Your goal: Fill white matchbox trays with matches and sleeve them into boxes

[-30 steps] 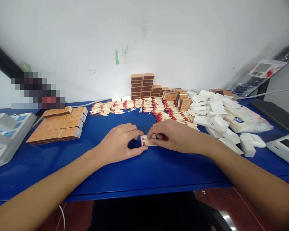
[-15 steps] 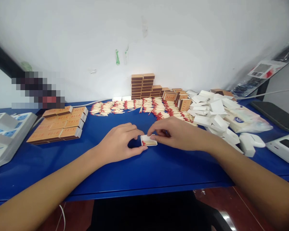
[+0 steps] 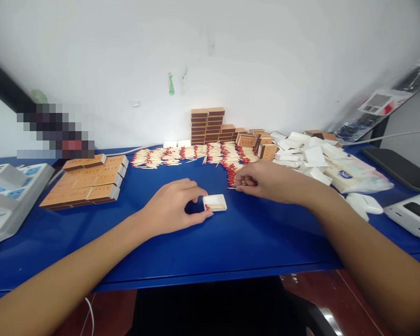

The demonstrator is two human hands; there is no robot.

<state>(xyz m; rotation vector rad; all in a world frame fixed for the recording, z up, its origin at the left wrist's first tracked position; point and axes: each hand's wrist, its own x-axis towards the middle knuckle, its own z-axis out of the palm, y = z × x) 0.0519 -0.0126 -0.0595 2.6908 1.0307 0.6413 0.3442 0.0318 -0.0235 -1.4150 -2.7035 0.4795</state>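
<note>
A small white matchbox tray lies on the blue table with a few red-tipped matches along its near side. My left hand grips the left end of this tray between thumb and fingers. To the right and a little farther back, my right hand is closed in a pinch at the near edge of the match pile. One match pokes out to the left of its fingertips; whether more are pinched is hidden by the fingers.
Filled matchboxes lie stacked at left beside a power strip. Matchbox sleeves stand piled against the wall. White empty trays, a plastic packet, a dark phone and a white device occupy the right side.
My right hand has moved from the tray to the right and back, onto the match pile. My left hand stays at the tray, whose inside now shows fully.
</note>
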